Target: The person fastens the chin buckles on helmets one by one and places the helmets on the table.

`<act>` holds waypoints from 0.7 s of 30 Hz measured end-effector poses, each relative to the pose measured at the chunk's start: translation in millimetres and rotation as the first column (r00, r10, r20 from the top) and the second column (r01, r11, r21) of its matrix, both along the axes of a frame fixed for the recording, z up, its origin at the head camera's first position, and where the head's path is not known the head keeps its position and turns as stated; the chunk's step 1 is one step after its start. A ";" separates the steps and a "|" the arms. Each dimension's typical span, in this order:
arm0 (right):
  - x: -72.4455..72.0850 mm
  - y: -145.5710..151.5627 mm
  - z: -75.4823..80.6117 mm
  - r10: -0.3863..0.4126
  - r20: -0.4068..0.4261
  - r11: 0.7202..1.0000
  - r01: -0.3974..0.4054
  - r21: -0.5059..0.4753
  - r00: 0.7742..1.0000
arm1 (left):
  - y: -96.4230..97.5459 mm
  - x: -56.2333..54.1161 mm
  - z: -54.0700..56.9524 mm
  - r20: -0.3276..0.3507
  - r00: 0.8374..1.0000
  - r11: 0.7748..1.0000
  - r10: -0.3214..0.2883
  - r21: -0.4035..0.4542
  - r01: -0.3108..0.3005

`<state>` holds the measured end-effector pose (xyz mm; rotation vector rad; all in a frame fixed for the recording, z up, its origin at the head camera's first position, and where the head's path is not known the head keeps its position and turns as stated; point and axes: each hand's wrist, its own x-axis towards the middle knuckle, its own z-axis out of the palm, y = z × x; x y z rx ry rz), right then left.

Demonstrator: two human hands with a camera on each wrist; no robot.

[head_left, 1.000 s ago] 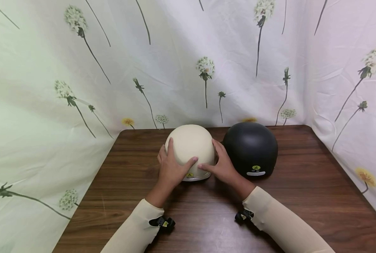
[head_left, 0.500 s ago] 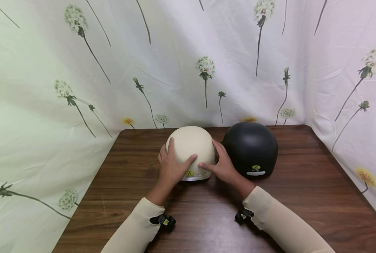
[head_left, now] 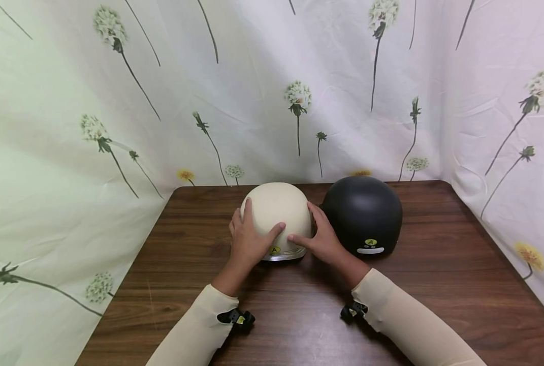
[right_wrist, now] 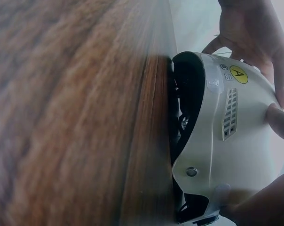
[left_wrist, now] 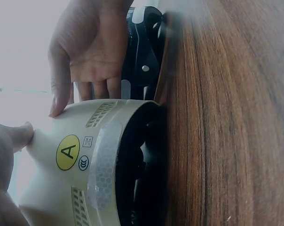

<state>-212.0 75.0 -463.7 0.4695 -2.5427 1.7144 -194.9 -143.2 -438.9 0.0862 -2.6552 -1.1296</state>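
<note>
White floral backdrop at far left, running behind the table and round to the right side. Brown wood-grain table in front of it. Next, left sleeve, cream, with a small black device at the wrist. Left hand grips the cream helmet on its left side, fingers spread up the shell, thumb across the near face. Helmet sits dome up at the far part of the table, left of the black helmet. Low on its near face: round yellow "A" sticker, pale honeycomb-pattern strip near the rim, slotted vents to either side. Rim is down at the table; full contact along it, can't tell. Right hand grips the same helmet from its right side, fingers along the side, thumb on the near face, thumb tips near each other, apart. Right fingers lie between the two helmets. Black helmet stands just beside, dome up, yellow "A" label and whitish strip low on near face. Last, right sleeve, cream, second black device at the wrist.
</note>
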 end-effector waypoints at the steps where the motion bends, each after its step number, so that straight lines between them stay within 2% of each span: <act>1: -0.1 0.1 0.1 -0.004 -0.002 1.000 0.004 0.008 1.000 | 0.1 0.2 0.2 0.001 1.000 1.000 0.000 0.000 0.000; 6: 1.6 1.7 1.4 0.001 -0.025 1.000 -0.001 0.021 1.000 | -0.2 1.7 1.7 -0.014 1.000 1.000 0.016 -0.011 -0.016; 12: 6.8 5.9 5.4 0.029 -0.015 0.999 -0.030 -0.021 0.999 | 0.5 6.3 8.8 -0.055 0.998 0.999 0.034 -0.013 -0.035; 17: 12.6 14.4 10.4 0.043 -0.010 0.999 -0.043 -0.023 0.999 | 5.9 11.6 16.5 -0.075 0.997 0.999 0.024 -0.037 -0.027; 21: 18.4 23.6 14.4 0.056 -0.019 0.998 -0.056 -0.012 0.998 | 14.2 17.6 22.5 -0.142 0.990 0.999 -0.006 -0.047 -0.001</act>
